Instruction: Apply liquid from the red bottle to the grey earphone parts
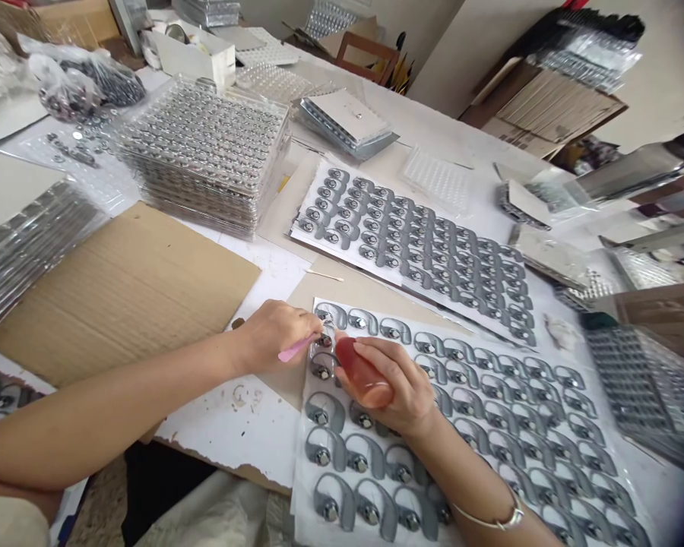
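Note:
My left hand (270, 334) is closed in a pinch on a thin pink stick (296, 349), its tip touching a small grey part at the left edge of a white sheet (547, 357) covered with rows of grey loop-shaped pieces with metal studs. My right hand (396, 387) is wrapped round a small reddish translucent bottle (365, 372), lying on the same sheet right beside the pink stick's tip. A thin bracelet (505, 520) sits on my right wrist.
A second sheet of grey pieces (416, 243) lies behind. Stacks of clear blister trays (202, 152) stand at the back left, more trays (28, 243) at the far left. A brown cardboard sheet (119, 292) lies left of my hands. Boxes and trays (644, 387) crowd the right.

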Action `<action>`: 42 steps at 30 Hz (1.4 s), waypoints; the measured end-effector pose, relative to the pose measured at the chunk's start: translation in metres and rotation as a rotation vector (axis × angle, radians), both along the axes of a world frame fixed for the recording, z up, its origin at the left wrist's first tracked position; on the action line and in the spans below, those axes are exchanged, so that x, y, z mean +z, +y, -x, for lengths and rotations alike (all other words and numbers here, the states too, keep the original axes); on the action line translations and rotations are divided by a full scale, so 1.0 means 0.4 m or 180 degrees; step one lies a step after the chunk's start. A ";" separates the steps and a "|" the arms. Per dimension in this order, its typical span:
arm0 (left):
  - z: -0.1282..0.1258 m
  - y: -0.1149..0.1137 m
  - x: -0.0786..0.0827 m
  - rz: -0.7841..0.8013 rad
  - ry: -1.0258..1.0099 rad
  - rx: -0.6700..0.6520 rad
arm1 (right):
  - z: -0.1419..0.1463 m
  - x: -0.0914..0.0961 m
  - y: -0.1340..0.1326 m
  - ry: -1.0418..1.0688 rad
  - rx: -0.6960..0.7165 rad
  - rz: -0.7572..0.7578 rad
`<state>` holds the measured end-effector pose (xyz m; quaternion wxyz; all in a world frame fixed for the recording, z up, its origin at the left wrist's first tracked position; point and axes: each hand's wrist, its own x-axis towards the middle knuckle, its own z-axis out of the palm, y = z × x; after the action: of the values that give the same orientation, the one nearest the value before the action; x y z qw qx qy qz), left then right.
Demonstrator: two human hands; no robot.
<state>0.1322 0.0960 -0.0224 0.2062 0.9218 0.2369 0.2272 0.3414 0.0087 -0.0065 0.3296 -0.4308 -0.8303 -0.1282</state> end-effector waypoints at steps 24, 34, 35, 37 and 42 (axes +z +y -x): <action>0.007 0.028 0.026 0.1251 -0.0503 0.0203 | -0.010 0.002 0.023 0.0692 0.0076 0.0165; 0.006 0.035 0.018 0.1659 -0.0547 0.0343 | -0.012 -0.001 0.024 0.0731 0.0120 0.0223; 0.006 0.036 0.017 0.1718 -0.0542 0.0360 | -0.012 -0.002 0.024 0.0748 0.0145 0.0225; 0.006 0.037 0.016 0.1825 -0.0526 0.0399 | -0.012 -0.004 0.024 0.0781 0.0189 0.0233; 0.006 0.040 0.022 0.1936 -0.0535 0.0436 | -0.012 -0.010 0.025 0.0797 0.0233 0.0236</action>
<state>0.1296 0.1119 -0.0136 0.4753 0.7778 0.3376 0.2348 0.3463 0.0186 -0.0107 0.4190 -0.4247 -0.8019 -0.0305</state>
